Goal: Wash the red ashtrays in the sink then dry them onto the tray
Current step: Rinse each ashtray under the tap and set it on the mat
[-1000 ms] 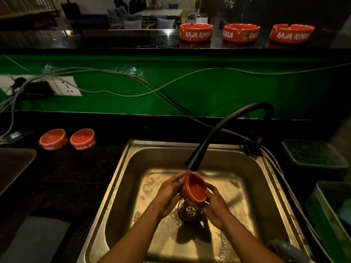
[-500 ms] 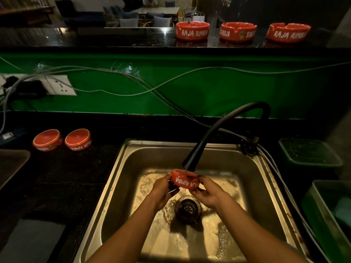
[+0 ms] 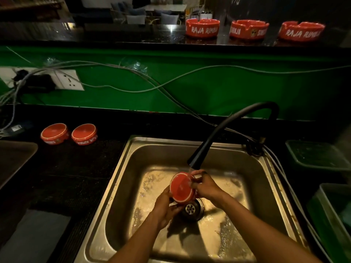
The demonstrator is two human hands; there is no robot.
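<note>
A red ashtray point(image 3: 182, 187) is tipped on its side over the steel sink point(image 3: 121, 179), its flat underside facing me, just under the black tap spout point(image 3: 195, 160). My left hand point(image 3: 165, 207) grips its lower left edge from below. My right hand point(image 3: 206, 185) holds its right rim, fingers curled over the top. Water wets the sink floor around the drain point(image 3: 191, 207). Two more red ashtrays point(image 3: 54, 133) point(image 3: 84, 133) lie upside down on the dark counter to the left. Three red ashtrays point(image 3: 202, 28) point(image 3: 248, 29) point(image 3: 302, 31) stand on the upper ledge.
A dark tray point(image 3: 13, 158) lies at the left edge. A grey cloth point(image 3: 34, 238) covers the counter at lower left. Green plastic tubs point(image 3: 315, 154) point(image 3: 334, 221) stand right of the sink. Cables point(image 3: 133, 73) and a wall socket point(image 3: 68, 80) run along the green wall.
The ashtray was turned in both hands under the tap: from tilted, to level with its lettered side showing, to now on its side with the underside toward me.
</note>
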